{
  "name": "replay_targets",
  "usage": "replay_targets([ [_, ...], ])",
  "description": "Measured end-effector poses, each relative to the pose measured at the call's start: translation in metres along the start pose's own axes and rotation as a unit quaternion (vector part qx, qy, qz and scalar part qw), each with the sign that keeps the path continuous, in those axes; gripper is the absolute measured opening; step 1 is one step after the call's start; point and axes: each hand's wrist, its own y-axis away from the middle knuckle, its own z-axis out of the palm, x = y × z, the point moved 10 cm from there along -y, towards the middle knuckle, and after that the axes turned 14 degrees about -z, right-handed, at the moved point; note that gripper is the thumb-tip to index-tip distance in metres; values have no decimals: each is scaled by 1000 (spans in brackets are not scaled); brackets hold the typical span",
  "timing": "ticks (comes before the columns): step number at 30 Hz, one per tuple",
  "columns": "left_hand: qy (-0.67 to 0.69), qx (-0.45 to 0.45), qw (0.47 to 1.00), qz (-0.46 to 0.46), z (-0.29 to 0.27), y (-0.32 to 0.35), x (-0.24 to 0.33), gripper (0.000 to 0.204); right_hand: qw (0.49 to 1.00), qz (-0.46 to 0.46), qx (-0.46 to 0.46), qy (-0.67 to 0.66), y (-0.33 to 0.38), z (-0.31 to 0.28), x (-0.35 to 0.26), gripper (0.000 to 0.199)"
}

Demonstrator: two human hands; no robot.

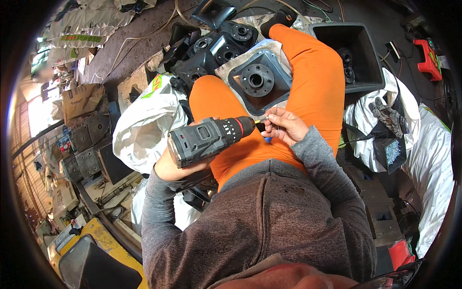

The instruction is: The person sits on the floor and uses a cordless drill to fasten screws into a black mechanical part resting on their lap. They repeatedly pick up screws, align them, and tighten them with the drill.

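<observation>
My left hand (pixel 166 166) grips a grey and black cordless drill (pixel 207 138), held level over my lap, chuck pointing right. Most of that hand is hidden behind the drill body. My right hand (pixel 284 126) is closed at the drill's tip, pinching a small metal screw or bit (pixel 266 117) against it. I sit in orange trousers and a grey hooded top. Between my knees lies a black square plastic housing (pixel 260 81) with a round flange and centre hole.
Several similar black housings (pixel 211 48) are piled ahead on the left. A black bin (pixel 353 58) stands at the right knee, with grey gloves (pixel 390 115) on white sacks (pixel 433 159). More white sacks (pixel 144 125) lie at left. A red stool (pixel 428 58) is far right.
</observation>
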Motion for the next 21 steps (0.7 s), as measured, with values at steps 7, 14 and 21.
replay_targets([
  [7, -124, 0, 992, 34, 6, -1, 12, 77, 999, 44, 0, 26, -1, -7, 11, 17],
  [14, -159, 31, 986, 27, 3, -28, 11, 74, 976, -19, 217, -25, -14, -35, 19, 21],
  [21, -122, 50, 989, -59, -17, -51, 4, 61, 928, -147, 337, 60, -44, -57, -6, 24],
])
